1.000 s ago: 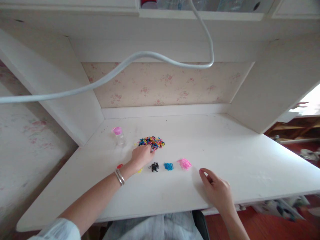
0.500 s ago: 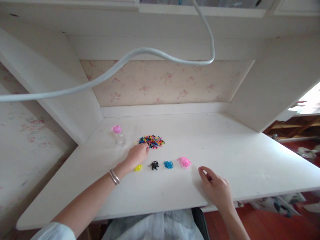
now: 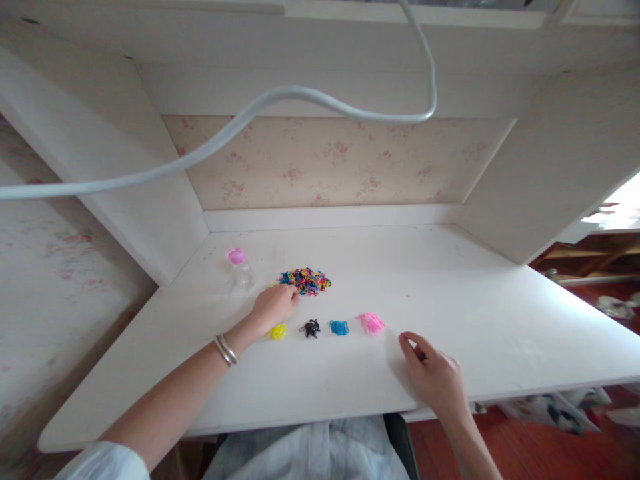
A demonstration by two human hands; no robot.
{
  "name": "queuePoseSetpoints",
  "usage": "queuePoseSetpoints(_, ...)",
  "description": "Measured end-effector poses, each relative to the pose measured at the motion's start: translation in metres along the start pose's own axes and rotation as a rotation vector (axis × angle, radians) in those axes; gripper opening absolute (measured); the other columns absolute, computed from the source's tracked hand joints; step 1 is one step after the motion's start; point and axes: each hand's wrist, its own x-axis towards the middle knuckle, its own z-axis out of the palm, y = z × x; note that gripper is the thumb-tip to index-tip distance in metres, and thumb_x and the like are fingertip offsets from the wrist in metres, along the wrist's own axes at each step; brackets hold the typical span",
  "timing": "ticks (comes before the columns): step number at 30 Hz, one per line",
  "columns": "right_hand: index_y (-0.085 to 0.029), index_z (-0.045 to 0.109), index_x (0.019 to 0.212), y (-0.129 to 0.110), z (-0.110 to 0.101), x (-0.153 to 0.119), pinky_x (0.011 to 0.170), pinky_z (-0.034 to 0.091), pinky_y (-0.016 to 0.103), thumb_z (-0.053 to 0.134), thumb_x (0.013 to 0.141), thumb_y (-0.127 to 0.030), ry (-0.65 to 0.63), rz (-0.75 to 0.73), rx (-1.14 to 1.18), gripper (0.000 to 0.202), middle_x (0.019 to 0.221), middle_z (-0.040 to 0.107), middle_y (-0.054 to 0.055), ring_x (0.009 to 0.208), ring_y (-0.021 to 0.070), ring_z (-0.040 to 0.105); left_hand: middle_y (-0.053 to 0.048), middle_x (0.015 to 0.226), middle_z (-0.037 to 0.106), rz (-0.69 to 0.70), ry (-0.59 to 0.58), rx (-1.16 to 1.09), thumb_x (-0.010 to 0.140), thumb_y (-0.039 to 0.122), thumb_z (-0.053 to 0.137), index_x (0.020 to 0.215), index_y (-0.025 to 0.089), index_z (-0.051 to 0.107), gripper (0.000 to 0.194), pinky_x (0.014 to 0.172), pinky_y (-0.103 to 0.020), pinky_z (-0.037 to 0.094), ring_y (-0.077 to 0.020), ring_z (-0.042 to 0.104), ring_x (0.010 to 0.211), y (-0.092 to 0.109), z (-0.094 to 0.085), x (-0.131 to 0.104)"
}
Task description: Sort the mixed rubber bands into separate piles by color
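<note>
Probably a home: floral wallpaper [image 3: 370, 157], white built-in desk [image 3: 410, 273], overhead cabinet [image 3: 345, 47], reddish floor [image 3: 445, 450].

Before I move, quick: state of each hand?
Left hand: curled at the multicolored pile; grip and contents can't be told.
Right hand: closed in a pinch near the pink pile, nothing visibly held.

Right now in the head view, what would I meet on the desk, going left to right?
Clear bottle with pink cap → yellow pile → black pile → blue pile → pink pile → right hand.
</note>
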Motion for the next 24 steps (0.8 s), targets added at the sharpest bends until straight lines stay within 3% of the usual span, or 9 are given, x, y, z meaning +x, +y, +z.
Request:
queuePoseSetpoints(9, -0.025, 0.068, 0.095, -0.003, -0.001, 0.0, 0.057, 0.037, 0.021, 0.041, 0.086, -0.054, 0.005, -0.012, 0.013, 0.04, 0.059, 0.06, -0.003, 0.054, 0.0117, 0.058, -0.008, 0.088, 0.07, 0.052, 0.01, 0.043, 0.085, 0.022, 0.044, 0.086, 0.021, 0.067, 0.024, 0.076, -0.031, 0.046, -0.0212, 0.065, 0.086, 0.009, -0.002, 0.006)
queuePoseSetpoints(15, -0.025, 0.068, 0.094, -0.001, -0.001, 0.0, 0.057, 0.036, 0.021, 0.042, 0.086, -0.053, 0.013, -0.017, 0.01, 0.039, 0.057, 0.06, -0.003, 0.054, 0.0117, 0.058, -0.006, 0.095, 0.069, 0.156, 0.026, 0.041, 0.088, 0.023, 0.041, 0.09, 0.022, 0.066, 0.024, 0.075, -0.028, 0.046, -0.0188, 0.064, 0.09, 0.021, -0.012, -0.007)
queuePoseSetpoints(20, -0.024, 0.069, 0.093, -0.003, -0.001, 0.001, 0.056, 0.036, 0.022, 0.041, 0.085, -0.053, 0.032, -0.03, 0.007, 0.041, 0.057, 0.06, -0.002, 0.053, 0.0123, 0.058, -0.002, 0.095, 0.067, 0.45, 0.01, 0.014, 0.09, 0.025, 0.041, 0.088, 0.024, 0.066, 0.025, 0.067, -0.024, 0.044, -0.016, 0.064, 0.084, 0.042, -0.02, -0.021)
queuePoseSetpoints(24, -0.024, 0.069, 0.093, -0.004, -0.002, 0.0, 0.056, 0.037, 0.021, 0.041, 0.086, -0.053, 0.028, -0.03, 0.017, 0.041, 0.056, 0.06, -0.002, 0.053, 0.0119, 0.058, -0.001, 0.083, 0.065, 0.693, -0.015, 0.065, 0.085, 0.018, 0.046, 0.085, 0.025, 0.066, 0.021, 0.06, -0.024, 0.042, -0.0152, 0.063, 0.075, 0.056, -0.018, -0.023)
